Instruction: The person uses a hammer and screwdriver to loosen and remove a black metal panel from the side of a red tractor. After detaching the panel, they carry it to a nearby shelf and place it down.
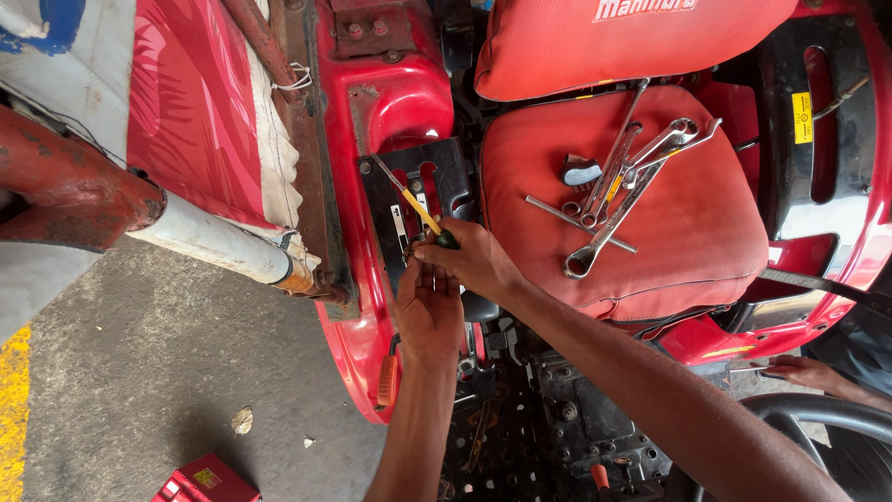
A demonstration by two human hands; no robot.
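My right hand [474,262] reaches in from the right and grips a screwdriver [420,212] with a dark green handle and yellow shank. Its tip points up-left over a black slotted plate [446,172] on the red tractor fender [395,102]. My left hand [427,311] comes up from below with its fingers stretched to the plate's lower edge, just under the screwdriver handle. My right hand covers its fingertips, so whether they pinch anything is hidden.
Several spanners [618,186] lie on the red seat cushion [706,223]. Another person's hand [806,372] rests near the steering wheel [818,414] at the lower right. An orange-handled lever [387,379] stands below my left hand. A red box [206,482] sits on the concrete floor.
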